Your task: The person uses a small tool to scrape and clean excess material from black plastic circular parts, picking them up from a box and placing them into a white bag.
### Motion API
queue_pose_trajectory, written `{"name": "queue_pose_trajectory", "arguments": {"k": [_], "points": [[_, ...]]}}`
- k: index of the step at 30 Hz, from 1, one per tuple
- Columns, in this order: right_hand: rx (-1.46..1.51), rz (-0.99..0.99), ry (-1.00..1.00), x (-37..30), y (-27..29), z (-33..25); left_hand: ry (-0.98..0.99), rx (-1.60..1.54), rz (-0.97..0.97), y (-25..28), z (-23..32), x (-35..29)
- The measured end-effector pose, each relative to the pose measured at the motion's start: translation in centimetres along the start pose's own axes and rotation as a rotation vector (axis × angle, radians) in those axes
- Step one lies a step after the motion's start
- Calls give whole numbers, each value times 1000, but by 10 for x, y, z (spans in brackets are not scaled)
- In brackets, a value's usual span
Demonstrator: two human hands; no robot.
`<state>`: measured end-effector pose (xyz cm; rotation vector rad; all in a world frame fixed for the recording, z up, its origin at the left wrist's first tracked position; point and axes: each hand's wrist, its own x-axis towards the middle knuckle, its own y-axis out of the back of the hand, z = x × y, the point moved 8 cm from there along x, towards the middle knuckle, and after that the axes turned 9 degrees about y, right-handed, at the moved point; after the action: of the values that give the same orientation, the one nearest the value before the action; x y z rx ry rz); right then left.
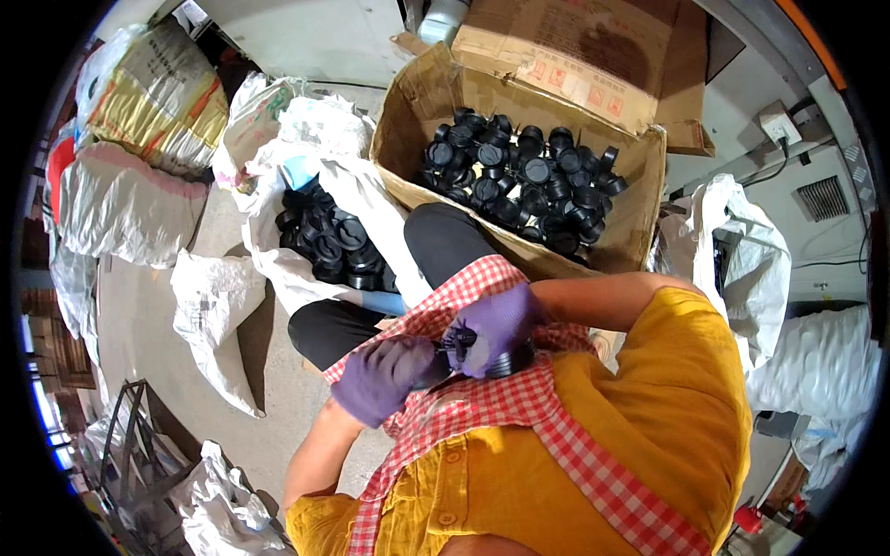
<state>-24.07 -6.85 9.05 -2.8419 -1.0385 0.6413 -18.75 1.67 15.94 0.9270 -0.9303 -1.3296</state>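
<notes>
Part [505, 363]: black round plastic piece, held at the lap over the red-check apron [519, 398], between both gloved hands.
Right hand [496, 326]: closed over the part's top.
Left hand [382, 375]: wrapped on a dark piece, likely a mating part; view poor.
Technique: keep pieces square, press evenly.
Supply: box [417, 111] of like parts ahead; sack [278, 269] at left.

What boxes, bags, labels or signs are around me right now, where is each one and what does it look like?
Cardboard box: ahead, brown, flaps open, full of black caps.
Labels: on the box's far flap, small reddish squares.
White sack: left of the box, open, holding black caps.
Yellow printed sack: far left, bulging, tied.
White sack with pink band: below it, lying down.
Wall socket: upper right, white.
</notes>
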Motion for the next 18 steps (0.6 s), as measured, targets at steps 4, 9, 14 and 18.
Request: {"name": "queue_pose_trajectory", "arguments": {"k": [4,9,14,18], "points": [[332,-145,61,-4,-8,21,-255,278,242,49,36,-5],[484,235,360,-12,49,52,527,-243,451,114,-88,-76],[839,496,892,10,57,-28,585,-1602,403,-4,-64,2],[78,944,836,3,81,-30,544,-1908,413,-43,-35,42]]}}
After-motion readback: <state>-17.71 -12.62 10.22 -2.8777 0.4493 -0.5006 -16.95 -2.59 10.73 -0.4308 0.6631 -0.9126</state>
